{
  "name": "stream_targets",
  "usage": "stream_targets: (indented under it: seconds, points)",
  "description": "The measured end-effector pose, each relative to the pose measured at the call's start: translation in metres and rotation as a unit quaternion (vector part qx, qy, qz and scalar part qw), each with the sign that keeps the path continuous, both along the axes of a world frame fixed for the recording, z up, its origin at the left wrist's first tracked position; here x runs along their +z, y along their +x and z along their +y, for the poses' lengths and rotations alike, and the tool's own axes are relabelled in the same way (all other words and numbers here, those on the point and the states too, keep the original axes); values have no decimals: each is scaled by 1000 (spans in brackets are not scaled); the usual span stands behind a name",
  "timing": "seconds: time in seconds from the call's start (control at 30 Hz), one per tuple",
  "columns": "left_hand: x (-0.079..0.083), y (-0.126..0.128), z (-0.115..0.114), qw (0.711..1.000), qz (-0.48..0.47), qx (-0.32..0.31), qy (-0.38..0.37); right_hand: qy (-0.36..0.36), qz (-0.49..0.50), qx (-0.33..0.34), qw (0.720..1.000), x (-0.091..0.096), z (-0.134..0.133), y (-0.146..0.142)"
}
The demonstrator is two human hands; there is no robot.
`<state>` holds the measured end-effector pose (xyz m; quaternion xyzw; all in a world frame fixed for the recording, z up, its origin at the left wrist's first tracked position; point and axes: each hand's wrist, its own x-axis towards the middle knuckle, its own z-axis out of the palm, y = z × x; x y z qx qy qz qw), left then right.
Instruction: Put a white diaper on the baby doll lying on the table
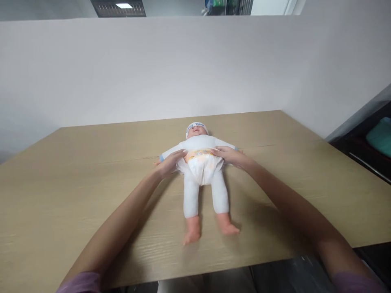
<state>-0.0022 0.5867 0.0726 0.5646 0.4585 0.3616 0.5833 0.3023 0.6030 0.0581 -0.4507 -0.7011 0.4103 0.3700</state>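
Note:
A baby doll [199,142] in a white suit and a lettered headband lies on its back, feet towards me. Around its hips is a white diaper [204,165] with an orange and yellow printed waistband. My left hand [172,160] grips the diaper's waist at the left side, its fingertips on the band. On the opposite side, my right hand [227,154] holds the waist edge, fingers closed against the printed front. The diaper's side flaps stick out loosely below both hands. My thumbs are partly hidden.
The doll rests on a wide wooden table [91,195]. A pale wall [171,69] rises behind it. To the right is a dark shelf or case [360,142] with a teal cloth [381,136]. Under the near edge, dark shapes show.

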Motion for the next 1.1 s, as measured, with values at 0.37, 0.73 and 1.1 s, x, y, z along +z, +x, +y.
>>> stream_targets:
  seconds: [0.37, 0.73, 1.1]
  points:
    - [36, 5, 1, 987, 90, 82, 108, 81, -85, -176, 977, -11, -29, 40]
    - [46, 108, -41, 816, 388, -12, 428, 112, -261, -249, 926, -39, -59, 61]
    - [30, 118, -41, 770, 479, 3, 421, 63, -314, -263, 910, -33, -55, 63]
